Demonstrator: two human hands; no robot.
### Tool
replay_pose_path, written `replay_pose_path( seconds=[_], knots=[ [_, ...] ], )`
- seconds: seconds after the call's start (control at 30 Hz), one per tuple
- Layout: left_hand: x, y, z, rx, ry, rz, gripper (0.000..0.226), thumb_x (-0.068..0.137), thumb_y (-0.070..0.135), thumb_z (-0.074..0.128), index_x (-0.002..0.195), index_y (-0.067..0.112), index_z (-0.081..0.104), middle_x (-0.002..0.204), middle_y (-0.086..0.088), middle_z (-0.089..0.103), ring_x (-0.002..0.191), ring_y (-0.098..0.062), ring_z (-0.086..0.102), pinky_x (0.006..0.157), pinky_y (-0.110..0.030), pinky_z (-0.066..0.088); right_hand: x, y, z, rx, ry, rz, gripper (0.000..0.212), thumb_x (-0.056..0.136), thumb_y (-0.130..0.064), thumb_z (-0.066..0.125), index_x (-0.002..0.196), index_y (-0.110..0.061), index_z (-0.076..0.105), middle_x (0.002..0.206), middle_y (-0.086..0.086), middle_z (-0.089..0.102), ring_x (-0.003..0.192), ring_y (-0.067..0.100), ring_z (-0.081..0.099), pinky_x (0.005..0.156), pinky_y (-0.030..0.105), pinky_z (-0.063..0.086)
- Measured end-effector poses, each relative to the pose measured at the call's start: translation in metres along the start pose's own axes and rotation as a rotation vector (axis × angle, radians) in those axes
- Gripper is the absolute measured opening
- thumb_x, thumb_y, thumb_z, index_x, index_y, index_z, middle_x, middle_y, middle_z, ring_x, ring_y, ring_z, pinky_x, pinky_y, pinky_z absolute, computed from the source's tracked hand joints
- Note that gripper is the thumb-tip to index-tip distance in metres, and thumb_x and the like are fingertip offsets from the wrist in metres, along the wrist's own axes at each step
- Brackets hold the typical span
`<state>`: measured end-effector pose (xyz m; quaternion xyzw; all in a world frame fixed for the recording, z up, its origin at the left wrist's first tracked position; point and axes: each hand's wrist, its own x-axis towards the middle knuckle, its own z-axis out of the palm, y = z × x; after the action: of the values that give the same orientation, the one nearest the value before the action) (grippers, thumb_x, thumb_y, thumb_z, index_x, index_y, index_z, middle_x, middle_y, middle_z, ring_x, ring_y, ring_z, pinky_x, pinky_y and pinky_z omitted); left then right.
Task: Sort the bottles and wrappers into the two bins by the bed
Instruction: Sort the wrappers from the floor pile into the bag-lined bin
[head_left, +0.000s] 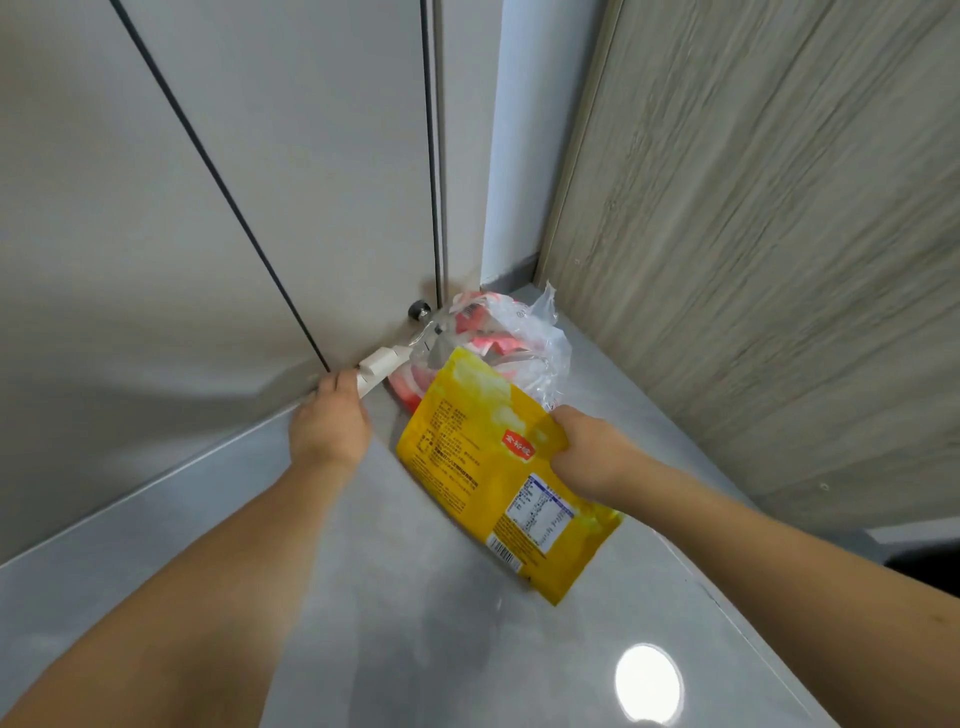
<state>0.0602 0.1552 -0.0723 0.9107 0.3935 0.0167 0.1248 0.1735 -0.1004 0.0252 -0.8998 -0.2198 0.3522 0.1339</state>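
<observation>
Wrappers are seen in a corner of a room, viewed from above through a wide-angle head camera. A glossy pale grey tiled floor (395, 597) fills the lower half of the view, with a round ceiling light reflected (648, 683) near the bottom right. A large light grey panelled door or cupboard front (182, 208), crossed by dark seams, is seen on the left. A wood-grain panel in light brown (779, 234) rises on the right, and a narrow strip of white wall (511, 156) is shown between the two. A small dark round doorstop (418, 310) is fixed low down at the corner.

A flat yellow foil snack wrapper (498, 467), printed with small text, a red logo, a nutrition table and a barcode, is held tilted above the floor by the right hand (592, 452), whose fingers are curled round its right edge. Behind it, in the corner, a crumpled clear plastic bag with red and pink printing (498, 338) is lying on the floor, touching the door. The left hand (327, 421) is closed round a small white paper-like piece (378, 366), which reaches towards the clear bag. Both forearms are bare.
</observation>
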Motion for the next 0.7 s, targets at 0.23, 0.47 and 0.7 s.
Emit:
replay_pose_path(
  seconds=[0.23,0.47,0.7],
  knots=[
    [-0.056,0.039,-0.047,-0.366,0.108,-0.133,0.026,0.099,0.020,0.037,0.116,0.010,0.054,0.112,-0.019,0.063,0.101,-0.040,0.057,0.073,-0.039,0.040,-0.046,0.003,-0.031,-0.034,0.062,-0.026,0.018,0.090,-0.022,0.042,0.105,-0.017,0.049,0.105,0.006,0.059,0.091,0.025,0.057,0.079,0.038,0.050],
    [-0.118,0.090,-0.098,-0.599,0.220,0.132,0.025,0.098,0.017,0.041,0.116,0.013,0.057,0.104,-0.008,0.065,0.095,-0.032,0.058,0.073,-0.034,0.041,-0.129,0.036,-0.081,-0.072,0.180,0.007,0.028,0.093,-0.027,0.040,0.112,-0.014,0.055,0.111,0.007,0.060,0.096,0.026,0.058,0.082,0.036,0.050],
    [-0.162,0.205,-0.152,-0.814,0.022,0.422,0.025,0.097,0.027,0.042,0.114,0.018,0.058,0.096,0.000,0.065,0.092,-0.028,0.061,0.077,-0.040,0.051,-0.226,0.108,-0.127,0.048,0.282,0.107,0.027,0.096,-0.026,0.040,0.114,-0.012,0.054,0.110,0.005,0.055,0.096,0.021,0.053,0.077,0.031,0.042]
  ],
)
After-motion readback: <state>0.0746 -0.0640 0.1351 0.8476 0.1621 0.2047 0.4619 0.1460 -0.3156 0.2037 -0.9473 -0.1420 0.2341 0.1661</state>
